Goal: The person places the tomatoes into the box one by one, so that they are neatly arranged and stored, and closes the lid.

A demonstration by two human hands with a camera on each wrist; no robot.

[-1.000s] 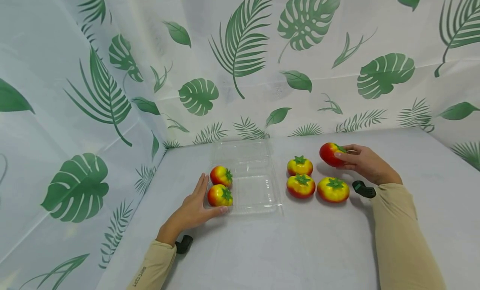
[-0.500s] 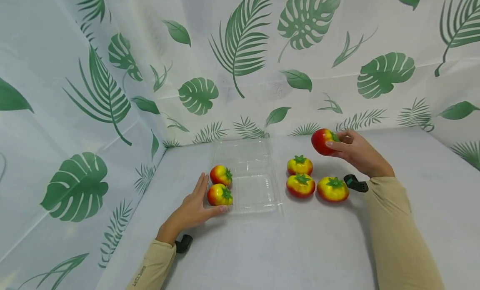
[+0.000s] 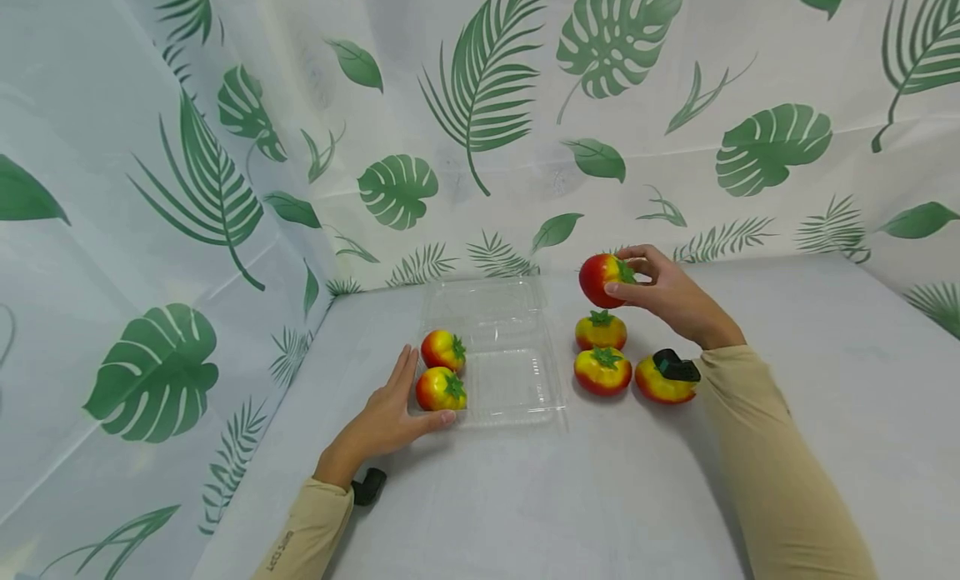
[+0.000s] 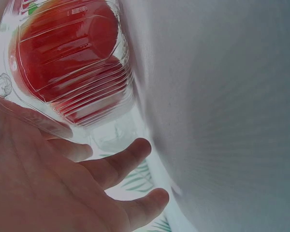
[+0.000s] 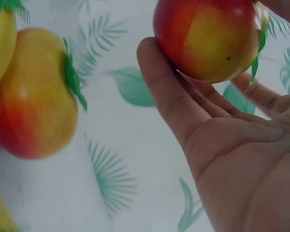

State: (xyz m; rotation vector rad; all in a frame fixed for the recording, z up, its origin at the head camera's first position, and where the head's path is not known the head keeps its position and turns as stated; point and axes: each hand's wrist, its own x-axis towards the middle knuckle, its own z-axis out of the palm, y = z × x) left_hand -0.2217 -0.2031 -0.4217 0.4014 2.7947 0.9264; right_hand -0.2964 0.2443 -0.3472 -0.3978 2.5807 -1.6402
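Note:
My right hand (image 3: 678,303) pinches a red-and-yellow tomato (image 3: 597,282) with a green leafy top, held above the table between thumb and fingers. In the right wrist view this tomato (image 5: 208,41) sits at the fingertips. My left hand (image 3: 381,424) lies along the left side of a clear plastic clamshell box (image 3: 513,382), fingers extended, thumb at its front edge. Two tomatoes, a rear one (image 3: 441,349) and a front one (image 3: 438,388), stand side by side in the box's left part. The left wrist view shows red tomato skin (image 4: 67,46) through the ribbed plastic wall.
Three more tomatoes stand right of the box: one at the back (image 3: 600,334), one before it (image 3: 602,372), and one at the right (image 3: 660,384), partly covered by the black wrist camera (image 3: 677,366). The box's lid (image 3: 483,301) lies folded back towards the leaf-patterned curtain (image 3: 510,147).
My right hand has lifted the tomato and carried it left, from the right of the loose tomatoes to above the back one. The left hand and the box have stayed in place.

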